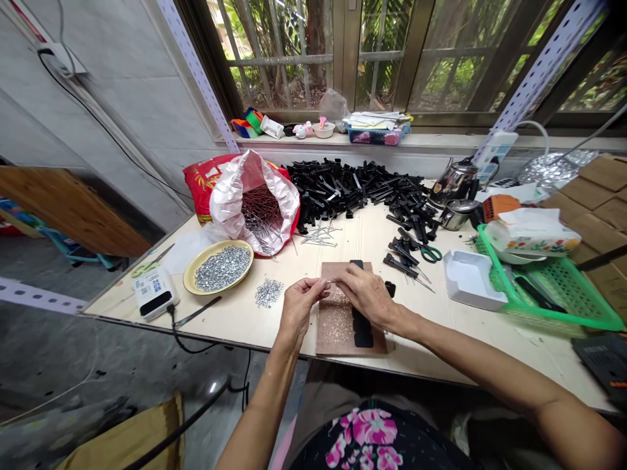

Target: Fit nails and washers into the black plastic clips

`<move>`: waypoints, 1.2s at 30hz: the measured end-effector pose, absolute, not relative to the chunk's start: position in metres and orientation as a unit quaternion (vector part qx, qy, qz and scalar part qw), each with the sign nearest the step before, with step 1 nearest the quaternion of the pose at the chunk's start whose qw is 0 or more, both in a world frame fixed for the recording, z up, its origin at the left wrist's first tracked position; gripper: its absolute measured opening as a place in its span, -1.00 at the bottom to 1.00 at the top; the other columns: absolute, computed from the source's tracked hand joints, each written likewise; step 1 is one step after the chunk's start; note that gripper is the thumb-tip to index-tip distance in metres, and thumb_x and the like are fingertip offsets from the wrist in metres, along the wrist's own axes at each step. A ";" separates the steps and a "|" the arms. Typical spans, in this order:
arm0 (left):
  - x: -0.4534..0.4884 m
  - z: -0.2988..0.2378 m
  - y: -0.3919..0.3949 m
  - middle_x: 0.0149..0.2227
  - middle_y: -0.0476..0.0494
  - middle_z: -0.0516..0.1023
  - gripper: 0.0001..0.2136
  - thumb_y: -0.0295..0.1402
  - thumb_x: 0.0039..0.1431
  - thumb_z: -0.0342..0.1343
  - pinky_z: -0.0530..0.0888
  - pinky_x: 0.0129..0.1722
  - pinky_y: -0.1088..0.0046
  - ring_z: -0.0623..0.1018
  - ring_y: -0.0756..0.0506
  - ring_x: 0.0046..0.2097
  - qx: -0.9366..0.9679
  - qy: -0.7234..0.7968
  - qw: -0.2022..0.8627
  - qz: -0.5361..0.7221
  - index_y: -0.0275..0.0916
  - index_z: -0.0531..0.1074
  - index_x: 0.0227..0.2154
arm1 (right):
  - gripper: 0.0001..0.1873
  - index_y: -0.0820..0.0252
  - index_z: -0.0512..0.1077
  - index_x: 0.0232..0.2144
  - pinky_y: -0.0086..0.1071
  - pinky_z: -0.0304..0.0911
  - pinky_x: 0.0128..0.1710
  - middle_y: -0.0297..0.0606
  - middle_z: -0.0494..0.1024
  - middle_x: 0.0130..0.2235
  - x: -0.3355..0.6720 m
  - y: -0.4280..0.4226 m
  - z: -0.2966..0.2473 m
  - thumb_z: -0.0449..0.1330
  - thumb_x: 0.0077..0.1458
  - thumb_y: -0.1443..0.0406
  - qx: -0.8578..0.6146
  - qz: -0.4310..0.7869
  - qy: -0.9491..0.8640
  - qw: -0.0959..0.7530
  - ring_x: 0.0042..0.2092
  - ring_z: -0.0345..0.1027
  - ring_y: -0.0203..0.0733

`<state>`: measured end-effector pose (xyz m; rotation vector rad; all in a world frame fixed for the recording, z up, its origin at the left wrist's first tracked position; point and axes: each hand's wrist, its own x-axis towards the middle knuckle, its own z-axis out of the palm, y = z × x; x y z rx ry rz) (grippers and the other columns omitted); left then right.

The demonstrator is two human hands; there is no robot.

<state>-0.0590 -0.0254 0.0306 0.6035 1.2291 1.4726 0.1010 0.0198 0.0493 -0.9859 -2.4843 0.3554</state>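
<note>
My left hand (pixel 304 301) and my right hand (pixel 365 294) meet fingertip to fingertip over a brown wooden board (pixel 336 333). Both are closed in a pinch, and something small and thin shows between the fingertips, too small to name. Under my right hand a black strip (pixel 362 329) lies along the board, partly covered by the hand. Pale specks dot the board's surface. To the left of my left hand is a small heap of shiny metal bits (pixel 269 293). Beyond the hands, several thin metal pins (pixel 321 235) lie loose on the table.
A yellow bowl of metal bits (pixel 249 264) stands at left, before a red and white sack (pixel 228 202) of metal pins. Black plastic parts (pixel 343 186) pile up by the window. At right are green scissors (pixel 431 254), a white tray (pixel 473 281) and a green basket (pixel 582 316).
</note>
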 end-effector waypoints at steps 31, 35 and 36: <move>-0.036 0.019 -0.020 -0.44 -0.09 0.56 -0.71 -0.28 -0.20 0.36 0.43 -0.27 0.46 0.50 0.04 -0.42 0.228 0.514 0.501 0.658 -0.36 0.52 -0.41 | -0.78 0.05 0.44 -0.16 -0.34 0.02 -0.24 -0.30 0.49 -0.18 0.128 0.016 0.032 0.00 0.28 0.29 -0.404 -0.007 -0.879 0.252 -0.23 0.29 -0.24; -0.033 0.012 -0.024 -0.18 -0.21 0.55 -0.54 -0.20 -0.07 0.28 0.44 -0.22 0.40 0.51 -0.02 -0.30 0.312 0.606 0.462 0.567 -0.32 0.47 -0.10 | -0.77 0.10 0.43 -0.19 -0.35 -0.01 -0.26 -0.28 0.48 -0.21 0.151 0.030 0.027 -0.01 0.29 0.25 -0.420 -0.013 -0.874 0.244 -0.22 0.27 -0.24; -0.033 0.010 -0.026 -0.14 -0.23 0.54 -0.50 -0.18 -0.03 0.24 0.45 -0.19 0.36 0.51 -0.05 -0.26 0.343 0.635 0.427 0.545 -0.31 0.43 -0.02 | -0.77 0.09 0.44 -0.20 -0.35 -0.02 -0.26 -0.28 0.47 -0.22 0.158 0.036 0.025 -0.02 0.29 0.25 -0.428 -0.026 -0.871 0.238 -0.23 0.26 -0.24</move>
